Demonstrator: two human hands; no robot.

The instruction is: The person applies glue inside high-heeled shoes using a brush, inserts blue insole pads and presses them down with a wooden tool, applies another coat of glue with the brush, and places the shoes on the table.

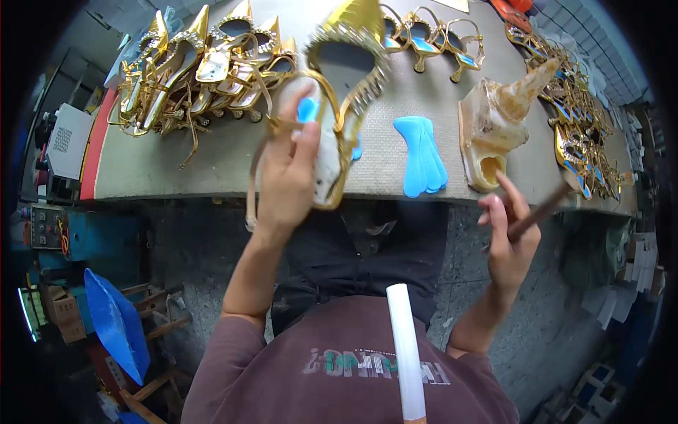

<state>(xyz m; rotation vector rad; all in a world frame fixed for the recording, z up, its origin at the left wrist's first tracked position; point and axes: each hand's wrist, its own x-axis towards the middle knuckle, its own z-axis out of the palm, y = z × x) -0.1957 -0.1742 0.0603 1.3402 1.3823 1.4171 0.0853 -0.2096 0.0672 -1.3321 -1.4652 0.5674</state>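
My left hand (286,180) is closed on a gold slingback shoe (328,152) with a pointed toe and a studded edge, held tilted above the near edge of the bench. A blue patch (308,109) shows inside the shoe by my thumb and fingers. My right hand (510,233) grips a brown stick-like tool (540,212), which slants up to the right; its working end is too blurred to name. Close to that hand's fingertips stands a stained, cream-coloured block (487,120) with a horn-shaped top and a hole. Left of the block, several blue insole-shaped pieces (421,159) lie fanned.
Gold studded shoes (205,67) are heaped on the bench (233,162) at far left. More stand at the back (427,39) and along the right side (575,127). A white cigarette (406,346) juts into the lower middle. A blue seat (116,325) sits below at left.
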